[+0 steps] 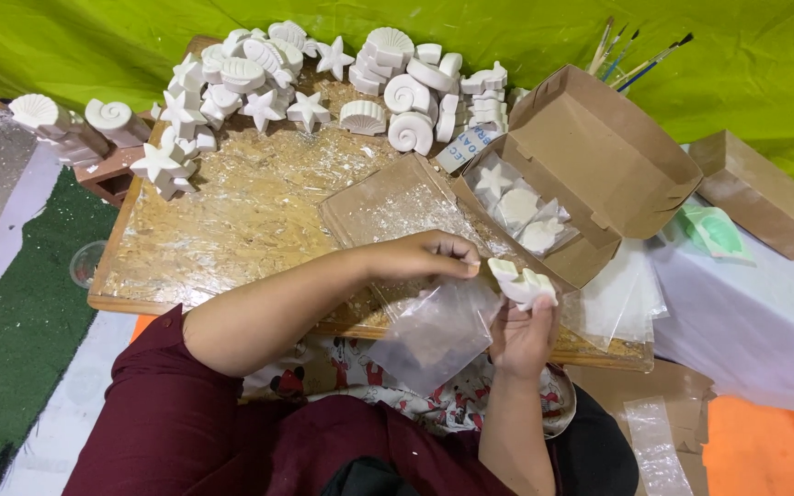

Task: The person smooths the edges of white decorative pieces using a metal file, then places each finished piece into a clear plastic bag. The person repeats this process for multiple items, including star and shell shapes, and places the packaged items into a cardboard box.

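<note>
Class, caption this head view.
Left hand opens a clear plastic bag while right hand holds a white plaster figure.

So the person's wearing a dark maroon top (176, 413) with short sleeves that end above the elbow, leaving both forearms bare. The fabric looks soft and a bit creased around the shoulder and chest. Over the lap there's a light cloth (434, 400) printed with little red and black cartoon figures. The left hand (425, 255) and right hand (521, 335) are bare, with no rings, watch or gloves that I can spot.
</note>
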